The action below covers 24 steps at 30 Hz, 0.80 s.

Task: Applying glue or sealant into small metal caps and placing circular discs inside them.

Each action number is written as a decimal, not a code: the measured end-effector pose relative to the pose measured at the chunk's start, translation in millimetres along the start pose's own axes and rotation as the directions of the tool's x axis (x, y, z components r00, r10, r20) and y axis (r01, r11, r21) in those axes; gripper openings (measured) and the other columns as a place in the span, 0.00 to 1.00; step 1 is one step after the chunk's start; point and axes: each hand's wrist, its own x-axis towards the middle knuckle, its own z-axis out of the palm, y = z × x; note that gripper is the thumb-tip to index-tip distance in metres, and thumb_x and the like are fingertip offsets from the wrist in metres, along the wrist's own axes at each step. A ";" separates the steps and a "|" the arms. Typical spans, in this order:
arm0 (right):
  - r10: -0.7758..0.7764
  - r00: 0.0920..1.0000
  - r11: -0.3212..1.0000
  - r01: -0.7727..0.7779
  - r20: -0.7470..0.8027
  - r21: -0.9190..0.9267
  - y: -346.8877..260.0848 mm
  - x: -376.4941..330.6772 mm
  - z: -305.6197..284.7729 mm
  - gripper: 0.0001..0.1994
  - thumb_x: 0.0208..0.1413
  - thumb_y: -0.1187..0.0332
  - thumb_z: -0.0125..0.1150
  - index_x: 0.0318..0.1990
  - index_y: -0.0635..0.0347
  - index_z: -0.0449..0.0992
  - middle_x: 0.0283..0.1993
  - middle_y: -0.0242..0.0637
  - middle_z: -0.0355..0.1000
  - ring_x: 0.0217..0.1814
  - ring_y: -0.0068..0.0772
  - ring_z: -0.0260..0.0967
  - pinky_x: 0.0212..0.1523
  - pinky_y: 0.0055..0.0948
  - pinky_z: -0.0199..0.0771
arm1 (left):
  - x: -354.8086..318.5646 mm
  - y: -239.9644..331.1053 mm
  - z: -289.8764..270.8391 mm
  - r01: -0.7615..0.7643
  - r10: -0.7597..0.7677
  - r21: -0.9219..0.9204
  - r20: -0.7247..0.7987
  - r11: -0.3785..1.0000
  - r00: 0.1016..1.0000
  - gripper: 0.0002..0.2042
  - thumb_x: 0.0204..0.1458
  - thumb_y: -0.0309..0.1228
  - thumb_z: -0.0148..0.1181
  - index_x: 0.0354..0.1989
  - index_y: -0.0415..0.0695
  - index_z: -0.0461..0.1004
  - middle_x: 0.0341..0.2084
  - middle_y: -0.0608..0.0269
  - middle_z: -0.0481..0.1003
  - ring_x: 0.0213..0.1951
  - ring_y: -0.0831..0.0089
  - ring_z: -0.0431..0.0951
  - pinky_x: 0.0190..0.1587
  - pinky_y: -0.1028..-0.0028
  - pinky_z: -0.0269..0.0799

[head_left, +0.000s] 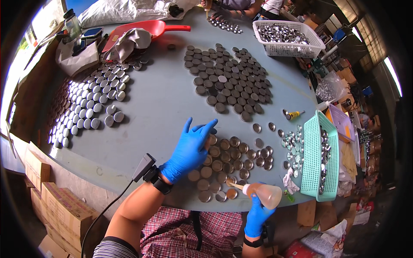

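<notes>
My left hand [190, 148], in a blue glove, lies flat with fingers spread on the left side of a cluster of small round metal caps [234, 161] near the table's front edge. My right hand [257, 214], also blue-gloved, grips a translucent squeeze bottle [263, 192] of amber liquid. Its nozzle points left at a cap in the front row of the cluster. A black device is strapped to my left wrist with a cable trailing down.
A large group of dark caps [228, 81] fills the table's middle, and silver caps [88, 105] cover the left. A teal basket [320, 157] stands at right, a white basket [287, 38] far right, a red scoop [146, 29] at the back. Another person's hands [219, 10] work at the far edge.
</notes>
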 end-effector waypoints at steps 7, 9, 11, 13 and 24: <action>-0.008 1.000 1.000 0.007 -0.024 -0.012 -2.8 12.6 3.2 0.20 0.45 0.80 0.70 0.48 0.71 0.73 0.46 0.41 0.75 0.48 0.36 0.73 0.52 0.37 0.74 | 0.4 -0.6 -0.9 -0.007 0.007 0.009 0.008 1.000 1.000 0.30 0.54 0.18 0.50 0.68 0.47 0.58 0.47 0.62 0.76 0.53 0.62 0.73 0.70 0.44 0.44; 0.005 0.999 1.000 -0.006 -0.049 -0.009 -1.1 10.1 -2.4 0.20 0.44 0.80 0.71 0.47 0.71 0.73 0.46 0.41 0.75 0.48 0.35 0.73 0.52 0.37 0.74 | 0.5 0.1 -0.4 -0.009 0.009 0.012 0.001 1.000 1.000 0.30 0.54 0.18 0.50 0.68 0.47 0.58 0.47 0.61 0.76 0.53 0.61 0.73 0.70 0.44 0.44; 0.006 0.999 1.000 -0.007 -0.050 -0.018 0.0 6.9 -5.6 0.21 0.43 0.81 0.71 0.47 0.71 0.73 0.46 0.41 0.75 0.47 0.35 0.73 0.52 0.36 0.74 | 0.1 0.0 -0.6 -0.010 0.010 0.016 -0.005 1.000 1.000 0.30 0.54 0.18 0.50 0.68 0.47 0.58 0.47 0.61 0.76 0.53 0.61 0.73 0.70 0.44 0.44; 0.030 0.998 0.999 -0.031 -0.049 -0.014 -4.9 2.6 -4.9 0.22 0.42 0.81 0.71 0.47 0.71 0.73 0.46 0.40 0.75 0.46 0.35 0.73 0.51 0.36 0.74 | -0.8 -0.8 -1.6 -0.013 0.013 0.011 -0.007 1.000 1.000 0.30 0.54 0.18 0.50 0.68 0.47 0.58 0.47 0.61 0.76 0.53 0.61 0.74 0.70 0.45 0.44; -0.013 1.000 0.998 0.014 0.017 -0.063 -3.2 10.5 9.2 0.21 0.45 0.79 0.71 0.48 0.71 0.72 0.47 0.41 0.74 0.48 0.35 0.73 0.52 0.36 0.74 | 0.5 0.8 -4.7 -0.003 0.003 0.012 -0.009 1.000 1.000 0.30 0.55 0.19 0.49 0.68 0.48 0.57 0.47 0.61 0.76 0.52 0.60 0.74 0.70 0.45 0.44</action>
